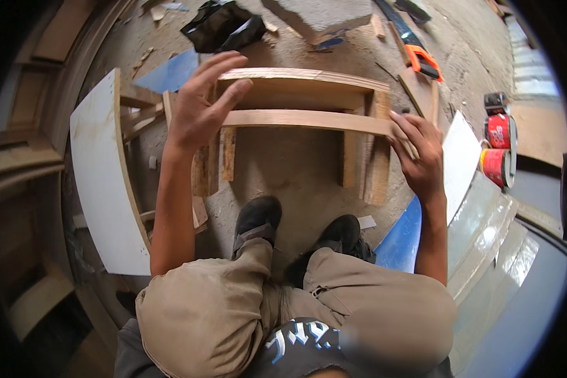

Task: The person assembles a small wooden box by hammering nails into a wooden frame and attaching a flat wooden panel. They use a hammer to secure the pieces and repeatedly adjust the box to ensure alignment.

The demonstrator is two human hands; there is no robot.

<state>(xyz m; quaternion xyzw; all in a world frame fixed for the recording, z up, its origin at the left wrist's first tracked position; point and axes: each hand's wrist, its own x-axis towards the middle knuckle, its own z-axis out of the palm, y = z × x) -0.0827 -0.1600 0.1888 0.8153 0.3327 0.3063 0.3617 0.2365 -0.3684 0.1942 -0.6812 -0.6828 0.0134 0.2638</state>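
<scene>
A small wooden frame (309, 78) with short legs stands on the floor in front of me. Along its near side runs a narrow wooden slat (302, 118), level across the legs. My left hand (205, 104) is at the frame's left corner, thumb and fingers spread apart, its palm over the slat's end. At the other end, the fingers of my right hand (420, 151) are bent around the slat's tip beside the right leg (377, 164). Part of the left legs is hidden by my left hand and forearm.
A white panel (101, 176) on a wooden frame stands at left. An orange-handled handsaw (422, 62), a grey block (324, 19) and a black plastic bag (223, 26) lie beyond. Red cans (496, 165) and glossy wrapped panels (485, 233) are at right. My shoes (258, 220) are below the frame.
</scene>
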